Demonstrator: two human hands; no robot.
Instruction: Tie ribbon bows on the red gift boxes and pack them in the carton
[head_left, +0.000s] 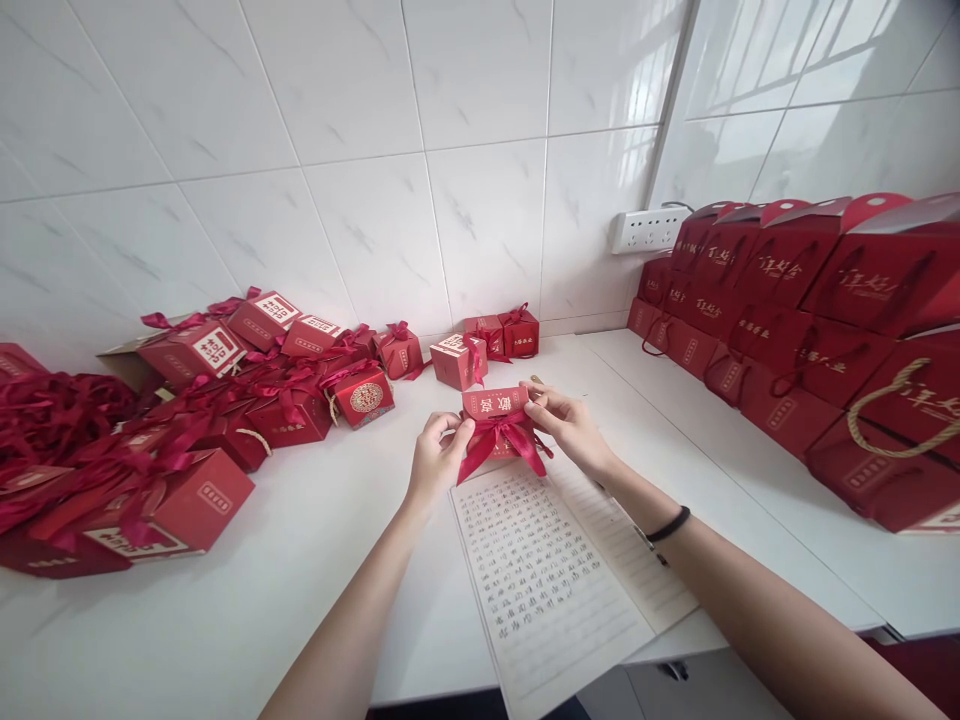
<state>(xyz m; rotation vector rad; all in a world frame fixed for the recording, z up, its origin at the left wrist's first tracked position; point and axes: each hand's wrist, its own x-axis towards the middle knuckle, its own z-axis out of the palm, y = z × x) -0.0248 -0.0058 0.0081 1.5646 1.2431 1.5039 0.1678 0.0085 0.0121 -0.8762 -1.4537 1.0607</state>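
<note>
Between my two hands is a small red gift box point(496, 404) with pale printed characters and a dark red ribbon bow point(504, 440) on its front. My left hand point(436, 455) grips its left side, thumb toward the bow. On the other side, my right hand point(570, 428) pinches the box's upper right edge. The box is over the top end of an open notebook point(555, 620) with handwritten lines. A dark pen point(651, 545), partly hidden by my right forearm, lies on the right page.
Red ribboned boxes point(289, 405) are heaped at the left beside a tangle of ribbon point(67, 425). More small boxes point(459, 360) stand near the tiled wall point(360, 240). Stacked red boxes with handles point(795, 320) line the right side, near a white power strip point(649, 230).
</note>
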